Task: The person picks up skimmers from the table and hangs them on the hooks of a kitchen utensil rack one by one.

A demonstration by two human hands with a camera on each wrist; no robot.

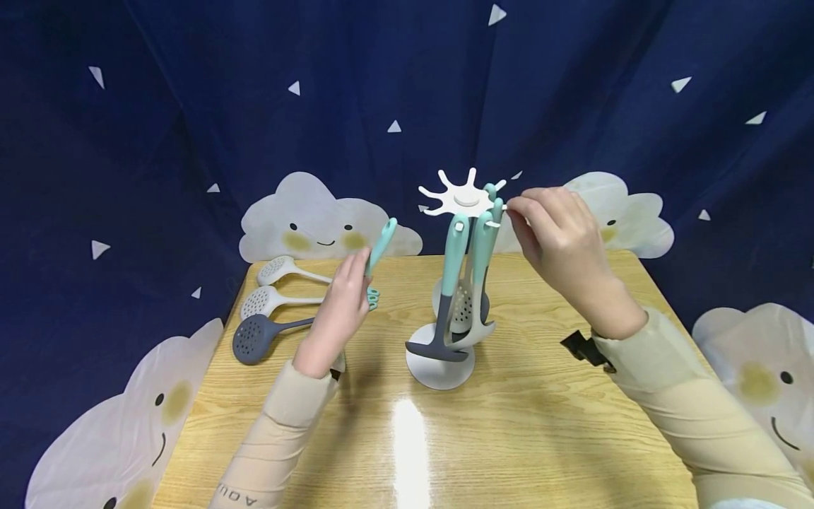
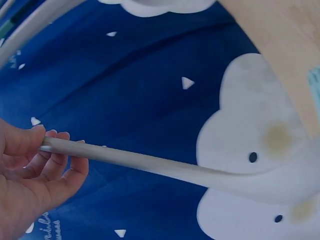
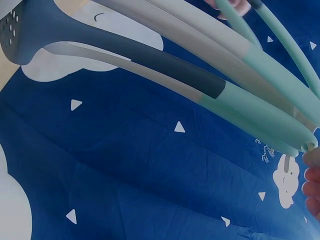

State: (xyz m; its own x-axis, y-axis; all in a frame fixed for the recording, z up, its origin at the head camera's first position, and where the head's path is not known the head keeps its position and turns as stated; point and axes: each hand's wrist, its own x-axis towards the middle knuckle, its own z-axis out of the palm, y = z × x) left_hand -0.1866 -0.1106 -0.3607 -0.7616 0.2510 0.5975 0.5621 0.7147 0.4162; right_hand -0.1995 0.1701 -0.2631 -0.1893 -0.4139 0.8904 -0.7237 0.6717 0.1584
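My left hand [image 1: 343, 293] grips a light grey kitchen utensil by its mint handle [image 1: 380, 247], the handle's end pointing up. In the left wrist view its long grey shaft [image 2: 140, 161] widens into a pale head at the right edge; the head's full shape is cut off. My right hand [image 1: 562, 233] is raised at the white utensil rack [image 1: 467, 198], thumb and fingertips pinching the end of one hook. Several mint-handled utensils hang there, among them a dark grey utensil [image 1: 439, 325] and a light grey one [image 1: 475, 329] in front.
Left on the wooden table [image 1: 528, 424] lie two light grey skimmers [image 1: 257, 302] and a dark grey skimmer [image 1: 253, 339], their handles partly behind my left hand. The rack's round white base [image 1: 441, 375] stands mid-table. A dark blue curtain [image 1: 381, 63] hangs behind.
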